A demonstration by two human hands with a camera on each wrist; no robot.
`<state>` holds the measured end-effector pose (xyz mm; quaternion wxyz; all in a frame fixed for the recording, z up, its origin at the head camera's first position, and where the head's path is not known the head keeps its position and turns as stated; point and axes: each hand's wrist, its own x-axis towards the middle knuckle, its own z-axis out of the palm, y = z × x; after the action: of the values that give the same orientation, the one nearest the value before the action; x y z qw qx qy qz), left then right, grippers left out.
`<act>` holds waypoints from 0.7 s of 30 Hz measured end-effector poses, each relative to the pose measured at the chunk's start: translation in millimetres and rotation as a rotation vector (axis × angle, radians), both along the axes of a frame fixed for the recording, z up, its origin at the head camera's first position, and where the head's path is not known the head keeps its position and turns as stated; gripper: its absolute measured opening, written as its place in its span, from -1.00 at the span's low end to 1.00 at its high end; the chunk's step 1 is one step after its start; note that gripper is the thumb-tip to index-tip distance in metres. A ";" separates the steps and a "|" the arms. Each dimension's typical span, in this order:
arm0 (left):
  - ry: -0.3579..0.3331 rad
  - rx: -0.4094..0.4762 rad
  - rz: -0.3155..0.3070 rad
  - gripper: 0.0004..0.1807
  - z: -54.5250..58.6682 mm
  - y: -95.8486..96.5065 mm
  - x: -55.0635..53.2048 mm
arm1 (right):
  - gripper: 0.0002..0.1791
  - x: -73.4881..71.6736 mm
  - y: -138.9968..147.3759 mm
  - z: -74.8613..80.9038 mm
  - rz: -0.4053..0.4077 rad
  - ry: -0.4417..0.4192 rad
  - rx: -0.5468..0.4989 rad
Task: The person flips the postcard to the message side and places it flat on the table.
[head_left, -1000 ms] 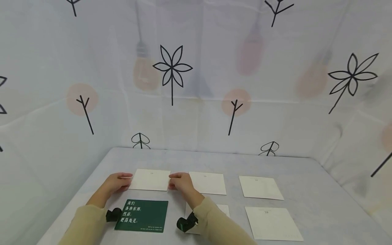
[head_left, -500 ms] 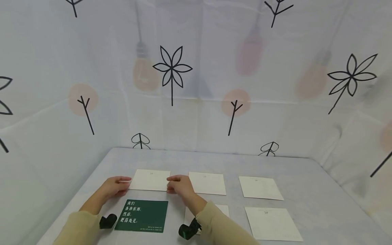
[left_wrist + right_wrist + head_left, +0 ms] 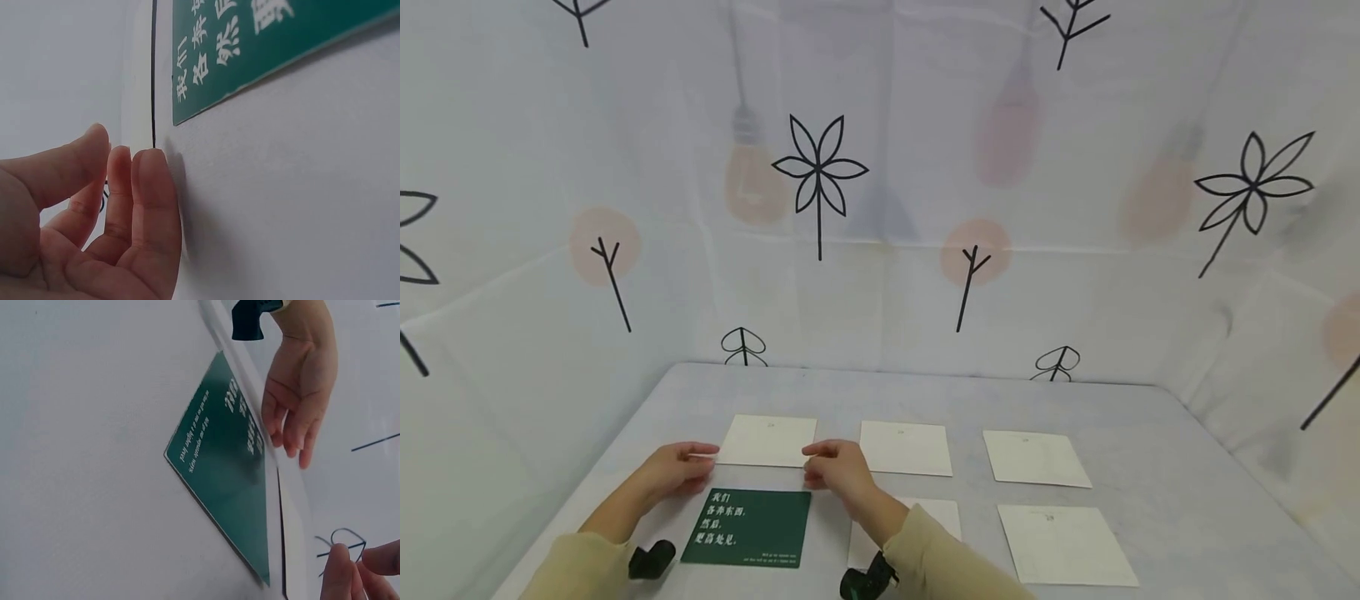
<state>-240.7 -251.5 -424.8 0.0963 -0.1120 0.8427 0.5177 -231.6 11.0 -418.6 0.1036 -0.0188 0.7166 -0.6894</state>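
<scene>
A cream card (image 3: 767, 442) with small print at its top edge lies flat at the back left. My left hand (image 3: 673, 471) is beside its lower left corner, fingers loosely bent; in the left wrist view nothing sits between thumb and fingers. By the card's lower right corner is my right hand (image 3: 846, 475), its fingers relaxed and slightly curled, overlapping the card's edge. Nearer me, between both forearms, a green card (image 3: 748, 529) with white lettering lies on the table. In the right wrist view, only the right fingertips (image 3: 337, 572) show at the lower corner.
To the right lie more cream cards: a back middle card (image 3: 906, 448), a back right card (image 3: 1037, 458) and a front right card (image 3: 1067, 546). My right arm partly covers a front middle card (image 3: 936, 517). A patterned cloth (image 3: 880, 292) hangs behind the table.
Both hands have drawn back toward me from the sides of the back left card, the left one also slightly leftward. The cards stay where they were.
</scene>
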 end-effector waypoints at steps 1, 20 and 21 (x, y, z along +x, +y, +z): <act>-0.001 0.001 -0.001 -0.58 0.1 0.0 1.1 | -0.78 1.3 0.1 -0.1 0.005 0.002 -0.002; -0.054 0.045 -0.033 -0.62 -1.6 -1.5 23.2 | -0.77 24.0 2.6 -4.3 0.033 -0.026 0.018; -0.056 0.047 -0.035 -0.62 -2.1 -1.7 24.2 | -0.77 25.0 3.0 -4.6 0.032 -0.025 0.018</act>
<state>-216.4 -253.2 -426.8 0.1314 -0.1095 0.8291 0.5323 -206.6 13.9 -423.2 0.1237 -0.0206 0.7209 -0.6816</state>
